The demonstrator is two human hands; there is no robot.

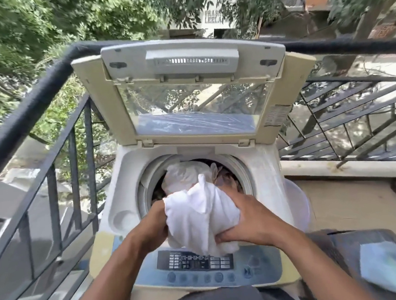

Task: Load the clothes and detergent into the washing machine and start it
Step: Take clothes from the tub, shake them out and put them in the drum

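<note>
While the lid of the washing machine stands tilted up and back, 2 bare hands hold a bunched white cloth just above the front edge of the round drum opening. At far left, a black railing runs along the balcony edge, with green trees behind it. Next comes the left hand, pressed against the left side of the cloth; its fingers are hidden behind the fabric, so I cannot tell how tightly they close, though the hand clearly supports the bundle. The cloth hangs between both hands, its lower folds dangling over the control panel at the front of the machine. Behind it, inside the drum, lie more clothes: a pale crumpled piece on top and darker fabric to its right. The right hand grips the cloth from the right, its fingers clenched into the fabric at the lower edge. A row of round buttons runs below the panel's display. To the right of the machine, a pale round tub shows partly behind the right forearm, and a dark surface near the lower right carries a light blue packet, too blurred to identify. More railing crosses the upper right, above the tiled balcony floor.
</note>
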